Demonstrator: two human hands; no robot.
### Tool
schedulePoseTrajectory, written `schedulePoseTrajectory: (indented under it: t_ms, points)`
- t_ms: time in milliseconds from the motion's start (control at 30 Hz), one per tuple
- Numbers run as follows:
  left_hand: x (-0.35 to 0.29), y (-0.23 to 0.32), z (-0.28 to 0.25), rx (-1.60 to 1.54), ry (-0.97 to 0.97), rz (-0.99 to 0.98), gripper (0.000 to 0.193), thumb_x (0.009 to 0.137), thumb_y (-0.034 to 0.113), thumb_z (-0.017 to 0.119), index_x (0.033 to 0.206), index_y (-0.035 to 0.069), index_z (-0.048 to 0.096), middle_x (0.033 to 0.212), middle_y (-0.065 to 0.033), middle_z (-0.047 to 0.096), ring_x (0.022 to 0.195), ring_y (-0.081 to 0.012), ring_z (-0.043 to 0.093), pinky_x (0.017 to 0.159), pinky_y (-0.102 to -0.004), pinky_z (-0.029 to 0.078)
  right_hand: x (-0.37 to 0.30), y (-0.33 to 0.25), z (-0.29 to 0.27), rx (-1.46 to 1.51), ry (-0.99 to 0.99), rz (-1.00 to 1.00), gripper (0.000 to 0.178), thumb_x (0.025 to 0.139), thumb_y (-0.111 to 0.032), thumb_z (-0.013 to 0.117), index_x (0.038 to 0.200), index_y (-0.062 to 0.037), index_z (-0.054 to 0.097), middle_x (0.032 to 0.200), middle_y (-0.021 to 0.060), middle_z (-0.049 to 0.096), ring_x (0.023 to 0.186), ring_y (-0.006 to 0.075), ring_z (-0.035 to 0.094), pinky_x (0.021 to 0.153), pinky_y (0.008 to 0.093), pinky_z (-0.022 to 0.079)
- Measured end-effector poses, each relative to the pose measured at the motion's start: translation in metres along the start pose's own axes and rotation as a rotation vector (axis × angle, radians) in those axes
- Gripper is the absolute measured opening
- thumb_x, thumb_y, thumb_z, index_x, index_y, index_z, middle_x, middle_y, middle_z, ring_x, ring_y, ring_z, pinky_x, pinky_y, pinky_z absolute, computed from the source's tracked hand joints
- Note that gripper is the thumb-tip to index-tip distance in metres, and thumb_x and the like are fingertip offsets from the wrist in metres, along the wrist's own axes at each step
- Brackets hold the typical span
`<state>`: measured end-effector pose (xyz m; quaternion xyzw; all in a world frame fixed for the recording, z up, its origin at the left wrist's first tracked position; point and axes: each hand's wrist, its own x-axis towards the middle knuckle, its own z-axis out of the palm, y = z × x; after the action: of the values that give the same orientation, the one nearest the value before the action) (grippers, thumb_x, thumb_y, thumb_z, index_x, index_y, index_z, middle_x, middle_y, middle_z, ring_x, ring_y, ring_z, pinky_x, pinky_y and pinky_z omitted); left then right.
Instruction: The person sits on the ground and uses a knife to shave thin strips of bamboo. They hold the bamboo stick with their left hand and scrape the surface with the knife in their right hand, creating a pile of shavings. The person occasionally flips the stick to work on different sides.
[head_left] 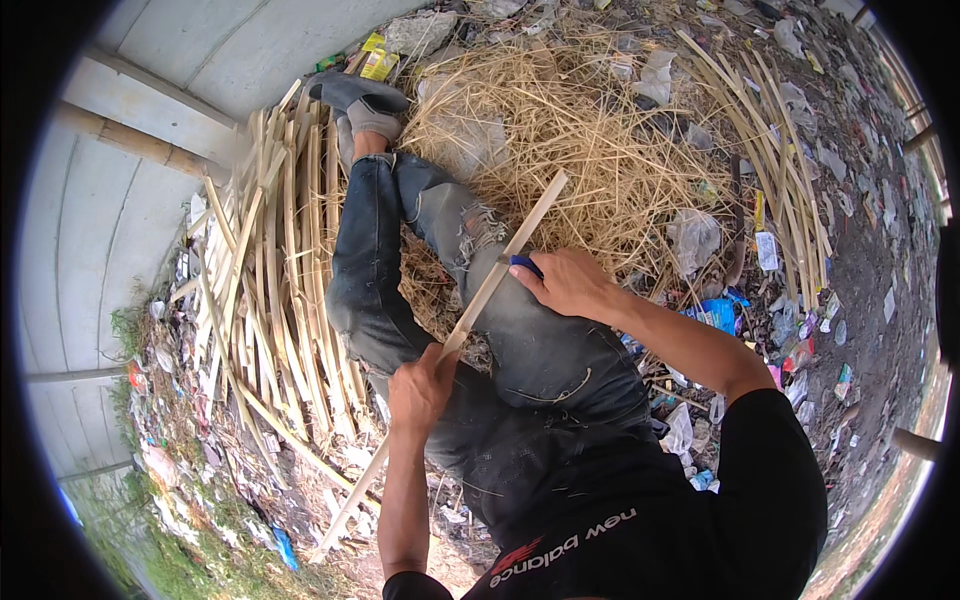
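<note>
2 hands [420, 390] [565, 283] grip a bamboo strip [470, 310] over littered ground [850, 250].

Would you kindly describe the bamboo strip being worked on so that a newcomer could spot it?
Start at the jeans-clad legs. One pale bamboo strip crosses them diagonally, gripped by both hands, unlike the pile of strips lying loose beside them.

The bare dirt ground [880, 300] carries everything. A heap of dry yellow straw shavings [570, 140] lies on it. Left of the heap rests a stack of pale split bamboo strips [275, 260]; right of the heap lies a smaller bundle of long thin bamboo slats [770, 140]. Scattered plastic wrappers and litter [800, 340] lie on the ground beyond that bundle and below the heap.
</note>
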<state>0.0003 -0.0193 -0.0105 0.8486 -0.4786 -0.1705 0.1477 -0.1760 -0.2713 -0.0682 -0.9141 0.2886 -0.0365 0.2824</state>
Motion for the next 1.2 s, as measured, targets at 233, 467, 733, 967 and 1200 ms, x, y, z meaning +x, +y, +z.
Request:
schedulePoseTrajectory:
  t_ms: [233,467,733,967,1200]
  points:
    - [0.001,-0.006,-0.001,0.088,0.051,0.063,0.025,0.098,0.035,0.071,0.095,0.010,0.065,0.064,-0.0196,0.067,0.064,-0.0450,0.069,0.058,-0.0553,0.054,0.015,0.010,-0.012,0.081,-0.014,0.051,0.065,0.108,-0.055,0.044,0.088,-0.0002,0.071,0.073,0.0235,0.068,0.072,0.0454,0.068,0.069,0.0551,0.054]
    - [-0.015,-0.016,-0.005,0.120,0.053,0.045,0.024,0.098,0.034,0.071,0.093,0.011,0.063,0.061,-0.0193,0.065,0.061,-0.0448,0.068,0.055,-0.0551,0.053,0.061,0.122,-0.047,0.342,0.028,0.633,0.072,0.108,-0.063,0.039,0.084,-0.0014,0.066,0.064,0.0149,0.060,0.060,0.0296,0.062,0.062,0.0493,0.048]
    - [-0.015,-0.014,-0.003,0.119,0.041,0.031,0.020,0.100,0.032,0.068,0.095,0.013,0.062,0.065,-0.0172,0.068,0.063,-0.0445,0.068,0.056,-0.0558,0.052,0.045,0.090,-0.029,0.350,0.464,0.341,0.065,0.110,-0.057,0.041,0.087,0.0005,0.062,0.067,0.0187,0.061,0.064,0.0396,0.063,0.064,0.0521,0.048]
    - [-0.010,-0.008,-0.004,0.164,0.047,0.066,0.020,0.102,0.031,0.065,0.095,0.013,0.061,0.073,-0.0146,0.070,0.064,-0.0421,0.069,0.055,-0.0541,0.051,0.001,-0.002,-0.014,0.174,-0.049,0.110,0.068,0.109,-0.055,0.045,0.081,0.0020,0.069,0.069,0.0230,0.065,0.072,0.0442,0.068,0.070,0.0552,0.052]
    - [-0.008,-0.001,-0.003,0.235,0.079,0.064,0.020,0.103,0.030,0.064,0.093,0.014,0.061,0.071,-0.0140,0.069,0.063,-0.0409,0.069,0.054,-0.0532,0.052,0.028,0.029,-0.025,0.204,-0.084,0.238,0.071,0.108,-0.058,0.045,0.084,0.0041,0.070,0.069,0.0230,0.065,0.074,0.0433,0.069,0.072,0.0542,0.053]
